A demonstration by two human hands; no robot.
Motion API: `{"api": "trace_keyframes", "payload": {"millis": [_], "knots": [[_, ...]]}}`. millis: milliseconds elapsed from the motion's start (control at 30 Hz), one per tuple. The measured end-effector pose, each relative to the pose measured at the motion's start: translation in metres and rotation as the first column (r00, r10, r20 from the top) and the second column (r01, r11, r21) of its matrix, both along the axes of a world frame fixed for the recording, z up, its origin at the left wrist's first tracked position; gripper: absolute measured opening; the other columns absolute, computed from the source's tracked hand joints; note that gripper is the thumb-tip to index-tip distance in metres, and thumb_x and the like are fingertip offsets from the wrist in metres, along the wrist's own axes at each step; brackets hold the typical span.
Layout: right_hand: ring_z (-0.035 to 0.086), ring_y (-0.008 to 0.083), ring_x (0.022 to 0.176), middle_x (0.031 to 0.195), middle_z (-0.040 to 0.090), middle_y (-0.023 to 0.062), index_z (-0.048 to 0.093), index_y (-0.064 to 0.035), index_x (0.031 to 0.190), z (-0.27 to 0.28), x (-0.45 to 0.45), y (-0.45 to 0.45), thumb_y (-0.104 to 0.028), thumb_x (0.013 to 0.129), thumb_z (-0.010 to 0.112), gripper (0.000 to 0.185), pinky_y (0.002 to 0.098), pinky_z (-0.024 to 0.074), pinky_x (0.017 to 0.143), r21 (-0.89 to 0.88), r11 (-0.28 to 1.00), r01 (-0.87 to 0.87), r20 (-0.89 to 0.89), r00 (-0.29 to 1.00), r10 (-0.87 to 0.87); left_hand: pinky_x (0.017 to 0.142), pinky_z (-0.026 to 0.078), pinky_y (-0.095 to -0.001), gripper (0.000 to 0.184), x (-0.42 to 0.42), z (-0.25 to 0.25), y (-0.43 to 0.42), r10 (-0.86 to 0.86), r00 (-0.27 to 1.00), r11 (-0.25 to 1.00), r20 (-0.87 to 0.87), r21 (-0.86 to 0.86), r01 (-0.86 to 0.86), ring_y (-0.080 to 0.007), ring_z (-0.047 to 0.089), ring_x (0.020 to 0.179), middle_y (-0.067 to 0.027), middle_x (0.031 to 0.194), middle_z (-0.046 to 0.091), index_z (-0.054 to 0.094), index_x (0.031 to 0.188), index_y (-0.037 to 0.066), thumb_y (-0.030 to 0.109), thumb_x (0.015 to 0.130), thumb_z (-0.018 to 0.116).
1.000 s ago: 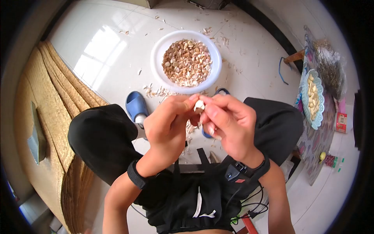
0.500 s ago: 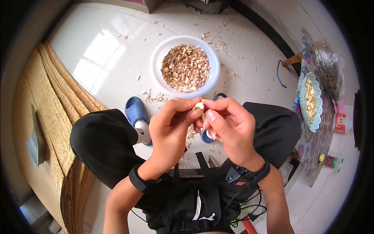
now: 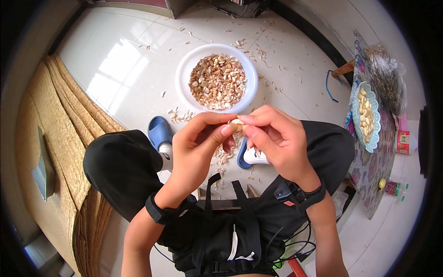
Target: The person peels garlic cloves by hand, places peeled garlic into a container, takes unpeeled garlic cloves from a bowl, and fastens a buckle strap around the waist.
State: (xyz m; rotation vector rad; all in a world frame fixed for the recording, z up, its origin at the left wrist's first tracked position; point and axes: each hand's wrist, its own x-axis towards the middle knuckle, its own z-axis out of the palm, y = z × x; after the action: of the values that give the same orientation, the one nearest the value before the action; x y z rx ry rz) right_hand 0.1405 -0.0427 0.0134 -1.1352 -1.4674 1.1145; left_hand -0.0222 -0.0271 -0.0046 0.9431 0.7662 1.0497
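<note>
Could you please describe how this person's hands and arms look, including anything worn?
The left hand and right hand are gloveless, forearms sleeveless. Each wrist bears a wide black strap; the right has a dark boxy device with a red mark.

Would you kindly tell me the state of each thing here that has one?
Clove, held in fingertips; how far peeled, unclear
Left hand, pinching the clove
Right hand, pinching the clove
Bowl, upright, part full
Dish, holding peeled cloves
Skins, scattered
Mats, stacked
Slipper, right way up
Wristband, worn
</note>
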Motion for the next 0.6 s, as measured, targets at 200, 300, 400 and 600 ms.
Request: {"api": "trace_keyframes", "payload": {"millis": [200, 300, 400, 600], "knots": [[0.06, 0.0116, 0.069, 0.079, 0.06, 0.0097, 0.054, 0.0043, 0.09, 0.001, -0.007, -0.006, 0.003, 0.079, 0.055, 0.011, 0.0221, 0.0492, 0.062, 0.008, 1.0, 0.018, -0.034, 0.999, -0.018, 0.059, 0.047, -0.0243, 0.012, -0.003, 0.003, -0.003, 0.03, 0.992, 0.989, -0.121, 0.145, -0.013, -0.0115, 0.056, 0.067, -0.0097, 0.08, 0.058, 0.05, 0.093, -0.004, 0.002, 0.084, 0.054], [0.061, 0.0115, 0.07, 0.08, 0.06, 0.0097, 0.054, 0.0041, 0.088, 0.001, -0.01, -0.008, 0.003, 0.079, 0.055, 0.01, 0.0223, 0.0495, 0.062, 0.051, 0.997, 0.049, -0.047, 0.998, -0.047, 0.059, 0.047, -0.025, 0.009, -0.003, 0.005, -0.005, 0.049, 0.998, 0.996, 0.025, 0.078, -0.051, -0.0127, 0.057, 0.066, -0.0105, 0.079, 0.057, 0.047, 0.09, -0.004, 0.001, 0.085, 0.052], [0.061, 0.0106, 0.07, 0.08, 0.06, 0.0096, 0.054, 0.0036, 0.088, -0.001, -0.012, -0.009, 0.003, 0.079, 0.056, 0.009, 0.0222, 0.0494, 0.061, 0.054, 0.996, 0.075, -0.082, 0.994, -0.07, 0.058, 0.048, -0.0254, 0.007, -0.003, 0.007, -0.003, 0.063, 0.993, 0.996, 0.099, -0.076, -0.055, -0.0137, 0.057, 0.066, -0.0106, 0.079, 0.057, 0.047, 0.09, -0.003, 0.001, 0.085, 0.05], [0.057, 0.0086, 0.063, 0.074, 0.058, 0.0074, 0.053, 0.0023, 0.085, -0.004, -0.014, -0.007, -0.002, 0.078, 0.06, 0.011, 0.0216, 0.0469, 0.055, 0.103, 0.994, 0.027, 0.023, 0.999, -0.029, 0.059, 0.048, -0.0249, 0.008, -0.006, 0.006, -0.005, 0.02, 0.999, 0.999, -0.038, -0.032, -0.021, -0.0127, 0.057, 0.066, -0.0096, 0.08, 0.058, 0.052, 0.09, -0.004, 0.001, 0.083, 0.053]]}}
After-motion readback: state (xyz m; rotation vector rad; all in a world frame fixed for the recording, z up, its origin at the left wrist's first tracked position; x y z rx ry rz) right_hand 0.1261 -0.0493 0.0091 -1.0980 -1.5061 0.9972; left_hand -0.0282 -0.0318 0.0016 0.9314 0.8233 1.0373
